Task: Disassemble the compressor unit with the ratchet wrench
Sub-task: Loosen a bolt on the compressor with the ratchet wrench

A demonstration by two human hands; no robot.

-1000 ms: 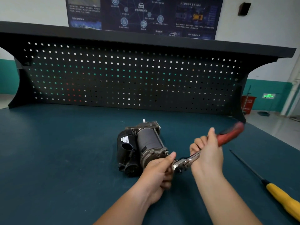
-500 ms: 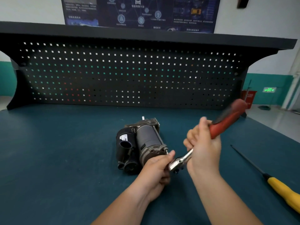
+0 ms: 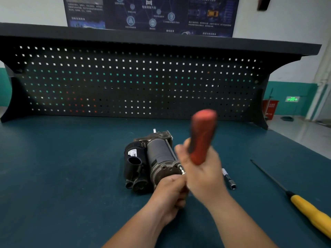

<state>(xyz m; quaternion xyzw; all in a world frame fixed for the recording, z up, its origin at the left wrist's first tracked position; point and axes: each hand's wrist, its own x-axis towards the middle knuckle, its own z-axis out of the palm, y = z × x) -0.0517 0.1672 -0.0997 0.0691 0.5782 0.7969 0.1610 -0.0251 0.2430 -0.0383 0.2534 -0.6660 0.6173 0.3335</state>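
At the compressor unit (image 3: 158, 157), right hand (image 3: 205, 178) round the ratchet wrench (image 3: 202, 136)

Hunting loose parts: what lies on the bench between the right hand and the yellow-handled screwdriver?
In the head view, a small metal socket bit lies there, beside the right hand, apart from the screwdriver.

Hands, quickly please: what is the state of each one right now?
Left hand: curled beside the compressor unit; what it holds is hidden.
Right hand: grips the ratchet wrench by its red handle.
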